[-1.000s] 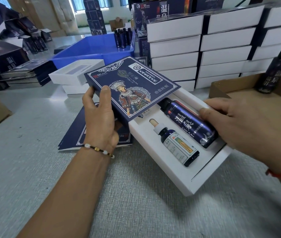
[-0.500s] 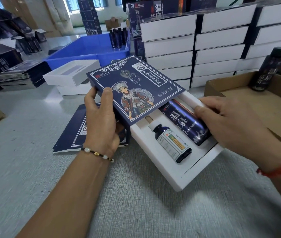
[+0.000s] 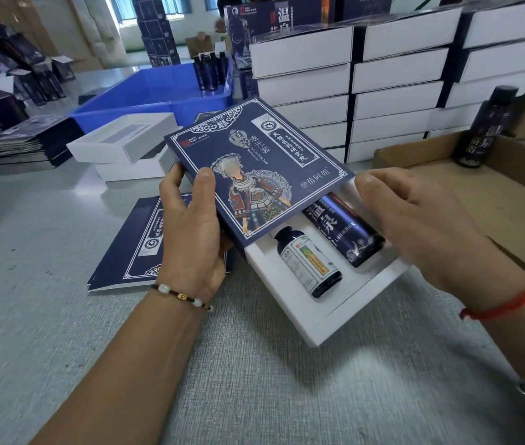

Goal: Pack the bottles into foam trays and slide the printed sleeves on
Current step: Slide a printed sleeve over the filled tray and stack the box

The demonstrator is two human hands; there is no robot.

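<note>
Sleeving step: left hand (image 3: 190, 229) grips the navy printed sleeve (image 3: 254, 168); right hand (image 3: 415, 220), fingers apparently relaxed, steadies the white foam tray (image 3: 302, 303); next, push home.

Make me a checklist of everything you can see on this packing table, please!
Surface: grey table.
Job's things: printed sleeve partly over white foam tray; small labelled bottle and tall dark bottle lie in it.
Clutter: flat sleeves, empty white trays, blue bin, cardboard box.
Grippers: left hand grips the sleeve; right hand rests at the tray's side.
Cables: nothing seen.
Surroundings: stacked white boxes.
</note>
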